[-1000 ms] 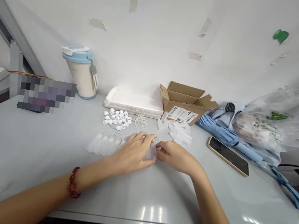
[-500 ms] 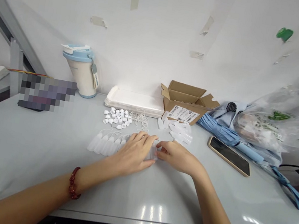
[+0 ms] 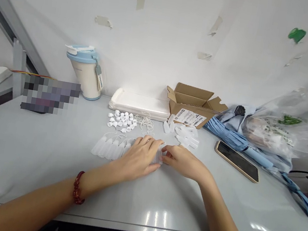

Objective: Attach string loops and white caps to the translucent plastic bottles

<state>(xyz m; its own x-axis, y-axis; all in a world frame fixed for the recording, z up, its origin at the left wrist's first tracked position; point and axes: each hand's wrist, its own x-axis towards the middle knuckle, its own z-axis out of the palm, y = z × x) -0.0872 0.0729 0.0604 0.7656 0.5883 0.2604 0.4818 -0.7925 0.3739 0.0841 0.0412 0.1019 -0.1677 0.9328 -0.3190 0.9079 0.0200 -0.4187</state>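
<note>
The left hand (image 3: 138, 158), wearing a red bead bracelet (image 3: 78, 187), and the right hand (image 3: 184, 163) are close together on a grey table (image 3: 32, 154), both clamped from opposite sides on a clear plastic bottle (image 3: 157, 157) that they largely hide. In front of the cardboard box (image 3: 193, 107) and left of the hands lies a row of clear bottles with cords (image 3: 108, 148), while nearer the box are loose clear bottles (image 3: 187, 136), white caps (image 3: 120, 121) and white string (image 3: 145, 124). Right of the box are a phone (image 3: 236, 166) and a blue umbrella (image 3: 231, 139); left of it are stacked white trays (image 3: 139, 104) and a tumbler (image 3: 85, 76).
</note>
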